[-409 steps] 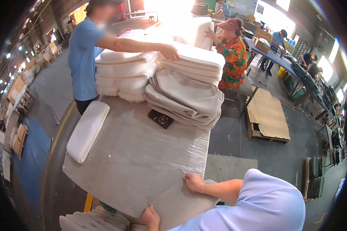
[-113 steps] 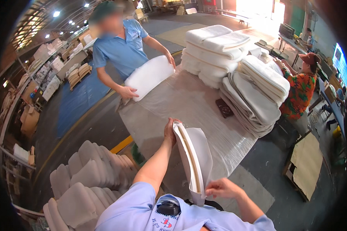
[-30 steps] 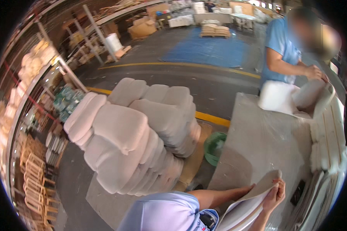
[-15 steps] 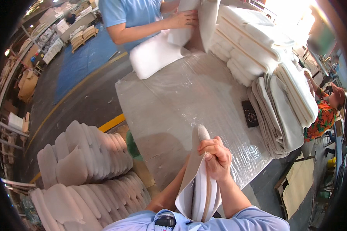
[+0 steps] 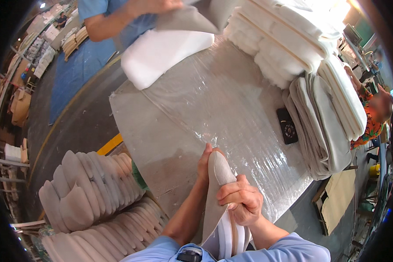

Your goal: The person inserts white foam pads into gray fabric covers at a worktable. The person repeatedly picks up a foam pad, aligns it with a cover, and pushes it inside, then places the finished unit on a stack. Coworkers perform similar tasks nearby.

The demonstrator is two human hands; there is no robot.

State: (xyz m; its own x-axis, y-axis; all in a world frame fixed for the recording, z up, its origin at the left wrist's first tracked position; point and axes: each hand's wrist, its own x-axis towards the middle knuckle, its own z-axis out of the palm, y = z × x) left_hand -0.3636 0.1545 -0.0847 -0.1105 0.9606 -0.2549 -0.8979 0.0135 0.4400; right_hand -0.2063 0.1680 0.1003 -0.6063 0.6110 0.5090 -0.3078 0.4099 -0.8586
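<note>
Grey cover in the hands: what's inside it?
A white pad with a tan stripe shows in the near opening of the grey cover. Farther up, the cover and right hand hide the inside; how far the pad reaches can't be seen.

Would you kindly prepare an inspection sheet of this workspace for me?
Surface: table covered with wrinkled clear film.
Work pieces: grey cover partly around white padding; folded grey covers and white stack on the table.
Clutter: flat dark object beside the folded grey covers.
Hands: right hand grips the cover's edge; left hand at its far end, grip partly hidden.
Cables: nothing seen.
Surroundings: co-worker's hand beyond the table; cushion piles at lower left.
</note>
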